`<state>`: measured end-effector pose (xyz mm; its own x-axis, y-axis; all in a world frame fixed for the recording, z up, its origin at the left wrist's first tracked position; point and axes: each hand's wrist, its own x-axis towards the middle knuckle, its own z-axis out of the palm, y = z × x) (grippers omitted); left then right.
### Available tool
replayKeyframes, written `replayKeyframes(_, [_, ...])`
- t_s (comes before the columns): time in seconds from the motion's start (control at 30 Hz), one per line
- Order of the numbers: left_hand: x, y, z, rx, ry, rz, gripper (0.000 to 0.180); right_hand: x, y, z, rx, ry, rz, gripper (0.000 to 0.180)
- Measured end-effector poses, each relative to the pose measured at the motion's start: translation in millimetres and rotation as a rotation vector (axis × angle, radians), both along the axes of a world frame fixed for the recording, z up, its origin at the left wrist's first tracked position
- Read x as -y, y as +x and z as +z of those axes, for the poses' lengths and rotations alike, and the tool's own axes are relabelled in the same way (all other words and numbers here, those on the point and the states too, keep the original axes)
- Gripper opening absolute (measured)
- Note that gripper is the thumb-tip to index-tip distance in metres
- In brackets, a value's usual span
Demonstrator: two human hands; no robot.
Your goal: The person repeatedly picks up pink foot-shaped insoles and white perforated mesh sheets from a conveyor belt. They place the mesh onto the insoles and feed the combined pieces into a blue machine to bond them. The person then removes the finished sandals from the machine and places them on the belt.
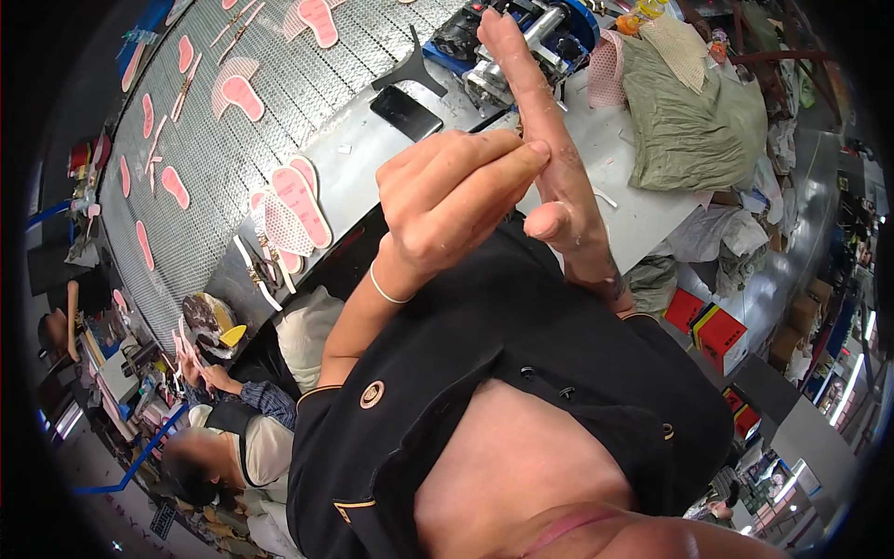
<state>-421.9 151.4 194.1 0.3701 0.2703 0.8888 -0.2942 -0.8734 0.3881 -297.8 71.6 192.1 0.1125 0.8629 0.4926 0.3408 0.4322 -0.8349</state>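
- Your left hand (pixel 456 200) sits at the middle of the frame with its fingers curled, pinching the side of your right hand (pixel 549 158). It holds no tool or workpiece.
- Your right hand is stretched open, index finger pointing toward the top of the frame, thumb tucked low. It holds nothing either.
- By the look of it, you are rubbing or picking something off the right hand, not working a piece; I cannot tell what, if anything, is on the skin.
- Before you touch the stock, your next move calls for parting both hands and lowering them to the table.
- The nearest pink insole pieces (pixel 300 207) lie left of centre on the metal mesh table (pixel 200 140).
- A machine (pixel 521 42) stands at top centre, a black phone (pixel 405 112) just left of it.
- A green cloth bag (pixel 694 116) sits upper right.
- Another person (pixel 228 447) works at lower left.
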Motion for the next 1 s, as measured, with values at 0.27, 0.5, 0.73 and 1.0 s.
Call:
replayKeyframes(0.27, [-1.5, -6.5, 0.5, 0.023, 0.072, 0.090, 0.025, 1.0, -10.1, 15.6, 0.097, -0.066, -0.030, 0.134])
replayKeyframes(0.5, [-1.8, -9.2, 0.4, 0.029, -0.018, 0.108, 0.024, 0.4, -21.6, 28.3, 0.104, -0.138, -0.055, 0.133])
replayKeyframes(0.73, [-4.3, -9.2, 0.6, 0.049, -0.128, 0.119, 0.024, -4.2, -23.8, 4.0, 0.285, 0.050, -0.142, 0.128])
replayKeyframes(1.0, [-13.3, -21.9, -8.4, -0.048, -0.352, -0.091, 0.020, -8.8, -24.8, 6.5, 0.237, 0.072, -0.031, 0.124])
